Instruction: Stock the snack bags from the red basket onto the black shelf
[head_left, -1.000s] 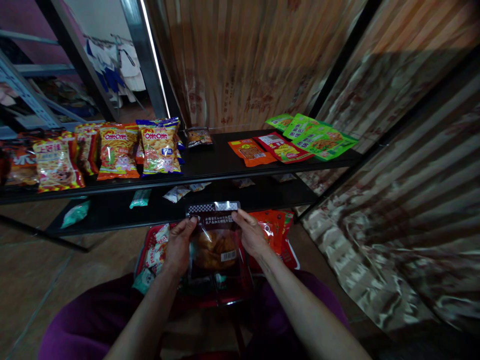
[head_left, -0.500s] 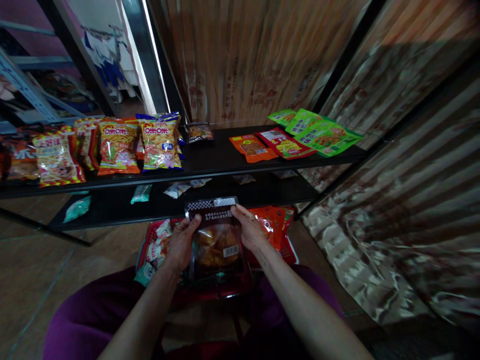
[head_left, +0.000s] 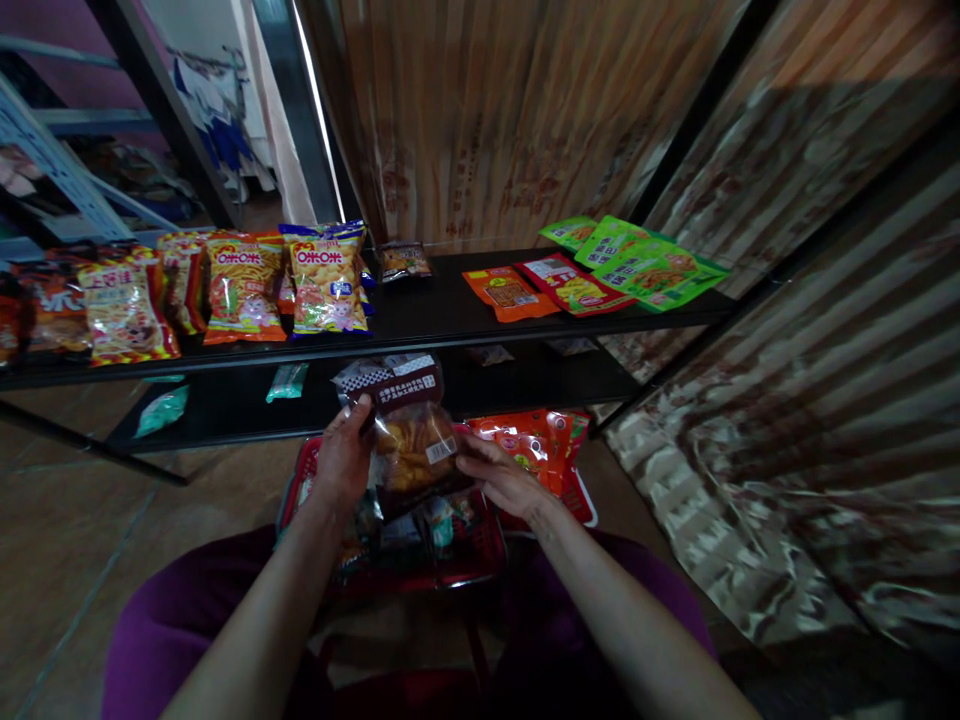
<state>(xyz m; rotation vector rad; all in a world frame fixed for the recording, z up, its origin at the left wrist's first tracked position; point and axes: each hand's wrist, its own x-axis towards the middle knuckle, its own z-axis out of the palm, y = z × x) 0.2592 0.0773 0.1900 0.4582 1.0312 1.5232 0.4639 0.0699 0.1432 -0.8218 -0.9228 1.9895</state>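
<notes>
A dark snack pouch point(head_left: 412, 440) with a clear window and a white barcode label is tilted above a red basket point(head_left: 491, 560). My left hand point(head_left: 346, 450) grips its left edge, thumb on the front. At the lower right edge of the pouch, my right hand point(head_left: 499, 470) holds on, its fingers partly behind the pouch. Small green and white packets point(head_left: 441, 525) lie in the basket below. Orange-red packets point(head_left: 551, 440) rest in the basket's right part, just beyond my right hand.
A black shelf point(head_left: 420, 325) spans the view, with upright snack bags point(head_left: 244, 285) at left and green packets point(head_left: 652, 265) at right. Its lower level point(head_left: 225, 415) holds small teal packets point(head_left: 161, 412). A patterned curtain point(head_left: 525, 120) hangs behind.
The pouch has risen slightly, shifted left and tilted. My right hand has slid from its top right corner to its lower right edge. More of the basket's packets show.
</notes>
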